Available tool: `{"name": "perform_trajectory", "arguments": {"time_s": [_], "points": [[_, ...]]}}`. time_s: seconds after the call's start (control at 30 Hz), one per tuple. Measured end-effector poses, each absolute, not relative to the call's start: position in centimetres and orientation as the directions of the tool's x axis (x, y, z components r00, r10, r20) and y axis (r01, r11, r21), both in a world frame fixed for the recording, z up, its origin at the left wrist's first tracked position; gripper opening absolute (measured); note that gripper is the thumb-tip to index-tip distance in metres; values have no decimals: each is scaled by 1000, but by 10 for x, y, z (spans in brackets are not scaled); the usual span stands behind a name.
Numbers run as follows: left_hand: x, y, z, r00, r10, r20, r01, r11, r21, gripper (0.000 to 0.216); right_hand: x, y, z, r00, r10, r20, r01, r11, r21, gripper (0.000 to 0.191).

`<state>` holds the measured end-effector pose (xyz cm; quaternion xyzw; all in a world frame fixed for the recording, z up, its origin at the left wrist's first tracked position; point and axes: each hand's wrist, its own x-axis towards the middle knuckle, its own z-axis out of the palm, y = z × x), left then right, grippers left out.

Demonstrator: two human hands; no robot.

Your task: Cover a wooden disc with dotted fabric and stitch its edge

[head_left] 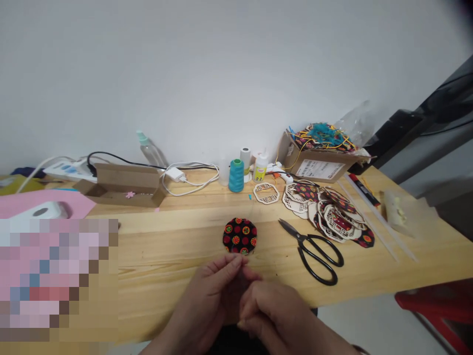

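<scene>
Black patterned fabric disc (239, 235), just beyond hands (240, 305), lower left pixelated

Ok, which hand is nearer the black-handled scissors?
The right hand is nearer: it is below and to the left of the scissors in view, not touching them. The left hand is farther away, on the right hand's other side.

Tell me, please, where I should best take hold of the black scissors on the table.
Probably take the black loop handles from the near side, from above: the scissors lie flat, handles toward you, blades pointing away.
</scene>
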<state>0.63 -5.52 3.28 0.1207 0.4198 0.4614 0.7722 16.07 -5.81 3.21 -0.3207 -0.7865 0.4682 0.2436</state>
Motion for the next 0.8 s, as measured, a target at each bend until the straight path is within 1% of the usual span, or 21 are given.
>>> {"name": "perform_trajectory", "arguments": {"time_s": [0.1,0.2,0.3,0.37,0.47,0.57,0.7,0.8], "points": [[3,-49,31,170,824,-541,-612,518,598,13,164,-61,19,-696,718,2,280,273,-920,9],[0,-43,30,130,835,-535,-613,492,618,13,165,-60,11,-728,681,-73,250,166,-954,17],[-3,-40,31,66,858,-510,-609,439,660,16,164,-61,3,-738,657,-154,263,70,-962,21],[-3,-39,33,50,866,-498,-604,423,675,17,162,-62,-3,-742,644,-186,271,33,-962,21],[-3,-39,33,55,877,-477,-600,411,686,17,161,-63,-13,-758,613,-221,289,13,-957,22],[-3,-40,33,54,886,-460,-589,401,702,17,160,-62,-17,-757,607,-240,322,28,-946,21],[-3,-41,33,43,900,-434,-568,379,731,16,155,-60,-17,-767,582,-272,367,50,-929,18],[-2,-42,35,41,909,-414,-555,366,747,16,154,-60,-13,-790,535,-300,376,36,-926,21]]}}
